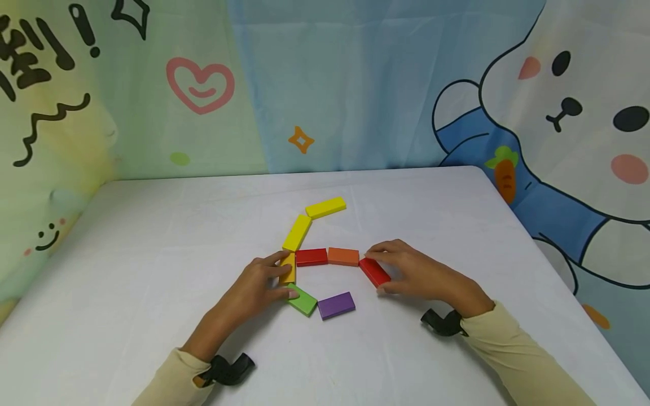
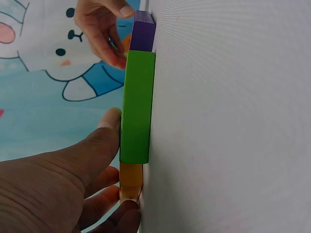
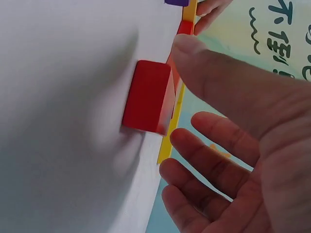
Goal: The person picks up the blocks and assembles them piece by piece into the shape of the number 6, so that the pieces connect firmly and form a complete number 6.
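My left hand (image 1: 260, 282) rests on the row of blocks. Its fingertips lie on the yellow-orange block (image 1: 288, 269), its thumb on the green block (image 1: 302, 300); the left wrist view shows the thumb at the green block's (image 2: 137, 107) upper edge. My right hand (image 1: 413, 270) reaches around a tilted red block (image 1: 374, 273), fingertips by its far end and thumb by its near end. In the right wrist view the fingers are spread beside this red block (image 3: 146, 97). Another red block (image 1: 312, 257) and an orange block (image 1: 343, 257) join the two hands' blocks.
Two yellow blocks (image 1: 297, 232) curve up and right from the row on the white table (image 1: 152, 237). A purple block (image 1: 336, 306) lies at the green one's right corner. Behind the table hangs a printed cloth (image 1: 355, 84) with cartoon figures.
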{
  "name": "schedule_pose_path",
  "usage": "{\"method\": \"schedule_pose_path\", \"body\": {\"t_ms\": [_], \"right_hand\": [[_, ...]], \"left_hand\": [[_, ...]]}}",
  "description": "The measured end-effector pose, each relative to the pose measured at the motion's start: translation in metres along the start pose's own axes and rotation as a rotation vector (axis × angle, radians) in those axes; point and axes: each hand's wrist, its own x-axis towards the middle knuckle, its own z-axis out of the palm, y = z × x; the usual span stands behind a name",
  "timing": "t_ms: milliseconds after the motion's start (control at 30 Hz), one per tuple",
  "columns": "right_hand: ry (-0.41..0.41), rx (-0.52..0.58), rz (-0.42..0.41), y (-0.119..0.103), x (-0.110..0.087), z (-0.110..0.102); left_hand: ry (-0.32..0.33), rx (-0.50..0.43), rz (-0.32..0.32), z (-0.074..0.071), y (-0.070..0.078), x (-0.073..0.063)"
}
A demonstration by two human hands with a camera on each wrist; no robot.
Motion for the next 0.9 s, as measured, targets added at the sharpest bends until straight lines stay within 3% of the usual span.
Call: {"method": "schedule_pose_path", "body": {"t_ms": [900], "right_hand": [[-0.018,0.029,-0.044,0.0081,0.0051,0.005]], "left_hand": [[0.001,-0.002,-0.008,-0.0002,-0.0007,-0.0003]]}}
